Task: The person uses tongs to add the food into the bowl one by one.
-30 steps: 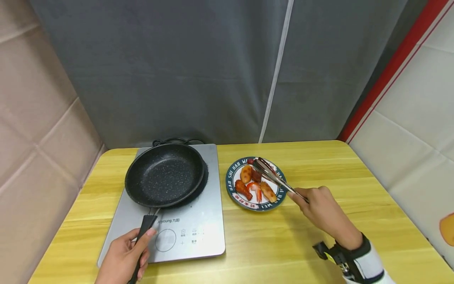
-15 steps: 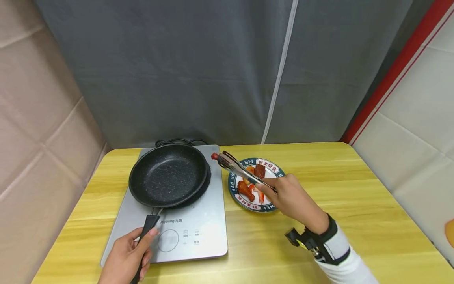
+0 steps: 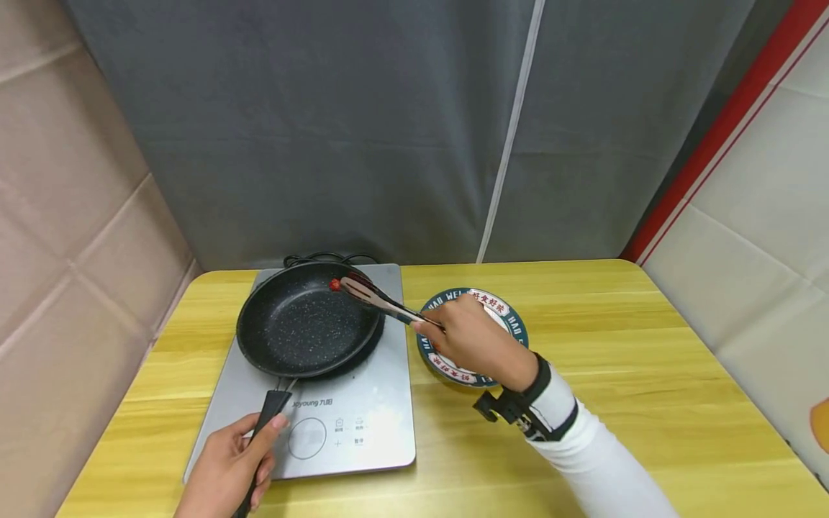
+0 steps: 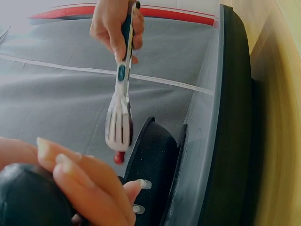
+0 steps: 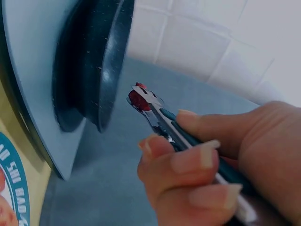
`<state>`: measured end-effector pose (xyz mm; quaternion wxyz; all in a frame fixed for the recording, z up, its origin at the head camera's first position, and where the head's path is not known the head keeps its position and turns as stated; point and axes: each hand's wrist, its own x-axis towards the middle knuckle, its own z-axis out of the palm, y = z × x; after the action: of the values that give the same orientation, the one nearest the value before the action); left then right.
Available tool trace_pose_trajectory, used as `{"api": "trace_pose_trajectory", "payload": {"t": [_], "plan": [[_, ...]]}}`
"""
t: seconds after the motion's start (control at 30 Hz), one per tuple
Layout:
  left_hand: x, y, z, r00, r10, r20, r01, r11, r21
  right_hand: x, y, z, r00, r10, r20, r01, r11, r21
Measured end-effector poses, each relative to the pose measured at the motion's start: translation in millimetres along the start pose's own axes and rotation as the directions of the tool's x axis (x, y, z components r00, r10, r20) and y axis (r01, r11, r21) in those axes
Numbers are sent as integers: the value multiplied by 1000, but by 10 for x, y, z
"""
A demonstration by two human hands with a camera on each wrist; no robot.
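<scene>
In the head view my left hand (image 3: 227,460) grips the black handle of a speckled frying pan (image 3: 298,331), which sits at the far part of the silver induction cooktop (image 3: 382,432). My right hand (image 3: 476,334) holds metal tongs (image 3: 382,301) with dark green grips. Pinched in the tips is a dark red piece of food (image 5: 139,100), its small red end (image 3: 334,285) poking out over the pan's right rim. In the left wrist view the tongs (image 4: 120,113) hang above the pan (image 4: 153,155). The pan's visible inside is bare.
A round plate (image 3: 512,324) with a green lettered rim stands right of the cooktop, mostly hidden under my right hand; some food on it (image 5: 5,212) shows in the right wrist view. Black cable (image 3: 324,257) lies behind the cooktop, and a grey curtain (image 3: 311,144) hangs at the back.
My right hand has moved left from the plate, bringing the tongs and the red piece up off the plate and over the pan. The left hand keeps its grip on the handle.
</scene>
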<state>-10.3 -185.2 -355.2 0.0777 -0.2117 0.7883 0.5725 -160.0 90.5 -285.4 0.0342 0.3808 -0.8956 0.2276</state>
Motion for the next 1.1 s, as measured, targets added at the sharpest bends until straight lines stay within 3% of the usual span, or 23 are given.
{"api": "trace_pose_trajectory", "payload": {"t": [0.37,0.83,1.1], "plan": [[3,-13,-8,1000,1,2,-1,1000,-9,490,38,197,992,-64,113,62,998,19],[-19,-10,-14,1000,20,-18,-20,1000,-1,714,70,342,964,67,256,-103,986,133],[4,1,-1,999,35,-24,-36,999,-27,773,133,354,961,104,256,-136,985,109]]}}
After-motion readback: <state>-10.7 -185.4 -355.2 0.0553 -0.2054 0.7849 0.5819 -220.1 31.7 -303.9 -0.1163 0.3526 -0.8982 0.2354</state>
